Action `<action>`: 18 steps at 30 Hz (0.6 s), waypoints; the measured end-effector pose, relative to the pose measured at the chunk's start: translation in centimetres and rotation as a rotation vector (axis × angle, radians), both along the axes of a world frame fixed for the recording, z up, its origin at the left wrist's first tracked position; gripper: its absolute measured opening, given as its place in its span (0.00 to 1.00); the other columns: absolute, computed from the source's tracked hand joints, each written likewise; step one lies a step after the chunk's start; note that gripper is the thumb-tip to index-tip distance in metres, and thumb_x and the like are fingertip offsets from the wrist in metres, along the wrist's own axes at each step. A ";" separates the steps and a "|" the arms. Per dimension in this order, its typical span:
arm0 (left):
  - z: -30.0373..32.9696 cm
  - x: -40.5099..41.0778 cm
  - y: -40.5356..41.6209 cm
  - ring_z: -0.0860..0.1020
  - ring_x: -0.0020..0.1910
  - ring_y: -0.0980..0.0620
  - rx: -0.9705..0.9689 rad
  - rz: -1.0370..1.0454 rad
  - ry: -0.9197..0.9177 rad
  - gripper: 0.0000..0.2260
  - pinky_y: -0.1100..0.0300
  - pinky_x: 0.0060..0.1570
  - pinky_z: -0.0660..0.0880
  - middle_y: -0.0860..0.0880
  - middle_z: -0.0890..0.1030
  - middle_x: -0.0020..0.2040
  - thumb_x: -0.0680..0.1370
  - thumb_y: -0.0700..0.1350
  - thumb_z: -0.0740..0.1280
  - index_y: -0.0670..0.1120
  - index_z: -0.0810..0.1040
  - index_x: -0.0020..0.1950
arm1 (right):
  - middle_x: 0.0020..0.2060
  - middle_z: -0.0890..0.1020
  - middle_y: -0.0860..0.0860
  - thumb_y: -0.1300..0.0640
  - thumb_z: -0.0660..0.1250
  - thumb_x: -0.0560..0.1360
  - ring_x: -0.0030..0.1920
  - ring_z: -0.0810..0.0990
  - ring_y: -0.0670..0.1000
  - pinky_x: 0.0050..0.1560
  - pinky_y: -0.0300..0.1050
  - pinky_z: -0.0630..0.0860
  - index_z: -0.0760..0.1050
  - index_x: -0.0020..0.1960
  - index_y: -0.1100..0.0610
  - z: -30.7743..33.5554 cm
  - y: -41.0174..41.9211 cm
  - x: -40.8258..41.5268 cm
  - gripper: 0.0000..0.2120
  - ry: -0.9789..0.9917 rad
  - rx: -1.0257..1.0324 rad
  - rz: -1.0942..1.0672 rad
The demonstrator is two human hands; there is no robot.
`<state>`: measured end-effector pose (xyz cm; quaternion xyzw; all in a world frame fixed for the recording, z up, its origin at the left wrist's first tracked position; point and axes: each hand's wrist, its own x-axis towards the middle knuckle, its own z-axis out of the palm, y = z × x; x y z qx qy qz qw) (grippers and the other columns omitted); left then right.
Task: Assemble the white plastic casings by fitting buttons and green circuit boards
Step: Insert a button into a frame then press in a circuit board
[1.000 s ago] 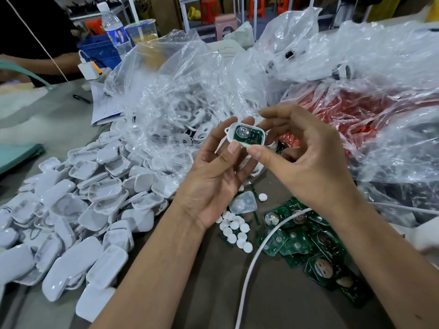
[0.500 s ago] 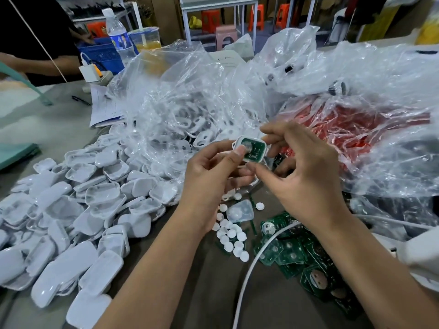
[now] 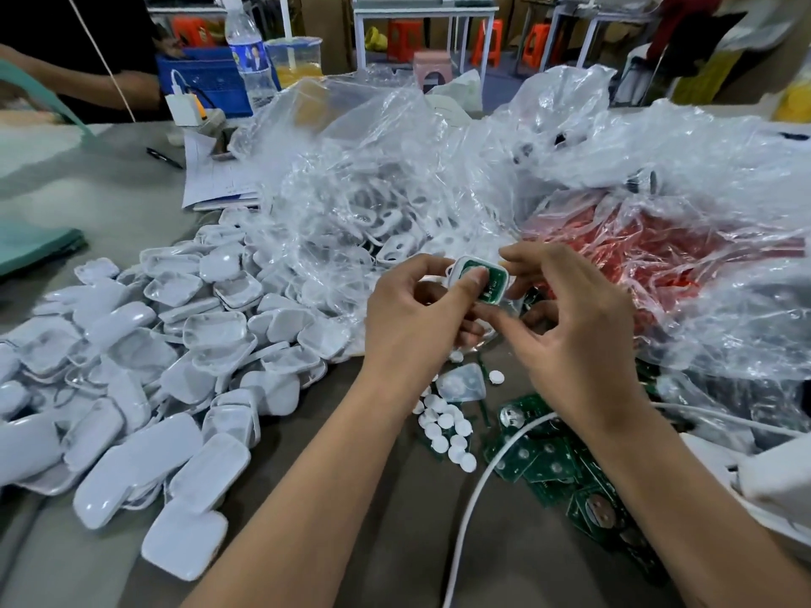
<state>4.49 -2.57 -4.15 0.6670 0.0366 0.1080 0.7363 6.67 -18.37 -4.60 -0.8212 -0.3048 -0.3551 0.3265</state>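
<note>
I see the casing (image 3: 479, 280) held up above the table (image 3: 109, 177), a green board (image 3: 490, 286) seated in its open side. My left hand (image 3: 417, 318) grips it, thumb pressed onto the board, fingers curled beneath. My right hand (image 3: 566, 326) pinches its right edge, the other fingers loosely spread. Below lie white buttons (image 3: 445, 425) and loose boards (image 3: 548, 462), with a white cable (image 3: 478, 498) across them. A casing pile (image 3: 145, 366) sits left; clear bags (image 3: 395, 177) lie behind.
</note>
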 end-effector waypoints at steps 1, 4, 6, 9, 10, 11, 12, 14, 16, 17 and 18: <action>-0.1 0.0 -0.1 0.84 0.32 0.44 0.012 0.010 -0.002 0.15 0.44 0.43 0.85 0.42 0.85 0.36 0.78 0.50 0.75 0.44 0.79 0.60 | 0.52 0.81 0.50 0.58 0.81 0.71 0.51 0.79 0.42 0.52 0.30 0.78 0.78 0.62 0.64 0.0 0.1 -0.1 0.23 -0.016 0.001 0.001; -0.1 0.1 0.0 0.83 0.31 0.45 0.003 0.024 -0.015 0.13 0.49 0.38 0.83 0.42 0.85 0.36 0.78 0.51 0.74 0.43 0.81 0.56 | 0.52 0.82 0.51 0.56 0.80 0.72 0.50 0.81 0.45 0.49 0.38 0.82 0.79 0.61 0.64 0.0 0.3 -0.4 0.22 -0.011 0.059 0.002; 0.2 0.2 0.2 0.81 0.30 0.46 -0.134 -0.021 0.007 0.10 0.56 0.34 0.80 0.42 0.84 0.35 0.80 0.51 0.72 0.43 0.82 0.50 | 0.51 0.82 0.51 0.54 0.80 0.72 0.48 0.83 0.47 0.47 0.46 0.84 0.79 0.61 0.63 0.1 0.3 -0.6 0.22 0.037 0.151 0.005; 0.7 0.2 0.1 0.80 0.32 0.49 -0.357 -0.131 0.083 0.11 0.59 0.33 0.80 0.45 0.82 0.36 0.83 0.47 0.67 0.47 0.82 0.43 | 0.49 0.83 0.50 0.52 0.81 0.72 0.47 0.85 0.48 0.46 0.49 0.85 0.78 0.61 0.61 0.2 0.1 -0.7 0.23 0.106 0.271 0.009; 0.6 0.2 -0.1 0.80 0.33 0.50 -0.398 -0.170 0.105 0.11 0.59 0.35 0.81 0.47 0.81 0.37 0.84 0.46 0.66 0.47 0.82 0.43 | 0.48 0.83 0.50 0.51 0.81 0.72 0.46 0.85 0.49 0.45 0.50 0.85 0.77 0.61 0.60 0.3 0.0 -0.8 0.24 0.130 0.303 0.013; 0.5 0.2 -0.1 0.81 0.34 0.52 -0.431 -0.204 0.128 0.10 0.58 0.38 0.82 0.48 0.81 0.38 0.84 0.45 0.66 0.47 0.82 0.45 | 0.48 0.83 0.50 0.50 0.81 0.72 0.46 0.85 0.50 0.45 0.51 0.85 0.77 0.61 0.59 0.3 0.1 -0.9 0.24 0.154 0.334 0.022; 0.5 0.2 -0.2 0.81 0.37 0.53 -0.463 -0.232 0.149 0.08 0.57 0.41 0.83 0.48 0.82 0.41 0.84 0.46 0.65 0.46 0.82 0.49 | 0.48 0.82 0.50 0.50 0.81 0.72 0.46 0.85 0.50 0.45 0.51 0.85 0.76 0.61 0.57 0.4 0.2 -1.0 0.24 0.168 0.356 0.028; 0.6 0.1 -0.3 0.82 0.47 0.50 -0.510 -0.253 0.179 0.11 0.52 0.52 0.83 0.44 0.82 0.50 0.83 0.48 0.66 0.42 0.81 0.59 | 0.48 0.82 0.50 0.50 0.81 0.73 0.46 0.84 0.50 0.45 0.50 0.84 0.76 0.61 0.56 0.4 0.5 -1.1 0.23 0.171 0.373 0.028; 0.8 0.0 -0.5 0.78 0.60 0.44 -0.537 -0.265 0.195 0.23 0.47 0.62 0.80 0.39 0.78 0.59 0.80 0.50 0.67 0.36 0.75 0.70 | 0.47 0.82 0.49 0.50 0.81 0.73 0.45 0.84 0.47 0.45 0.44 0.83 0.76 0.60 0.57 0.5 0.7 -1.3 0.22 0.146 0.363 0.014; 0.9 -0.1 -0.5 0.75 0.65 0.41 -0.552 -0.272 0.201 0.29 0.43 0.66 0.77 0.37 0.75 0.64 0.78 0.51 0.68 0.34 0.71 0.73 | 0.46 0.81 0.49 0.50 0.81 0.73 0.44 0.83 0.45 0.44 0.41 0.82 0.77 0.58 0.57 0.7 0.9 -1.4 0.21 0.127 0.353 0.006; 0.8 -0.1 -0.6 0.73 0.70 0.38 -0.574 -0.278 0.207 0.33 0.40 0.70 0.73 0.34 0.73 0.69 0.76 0.52 0.68 0.34 0.68 0.75 | 0.46 0.81 0.49 0.50 0.81 0.73 0.44 0.82 0.43 0.44 0.39 0.81 0.77 0.57 0.59 0.7 1.0 -1.4 0.20 0.116 0.340 -0.002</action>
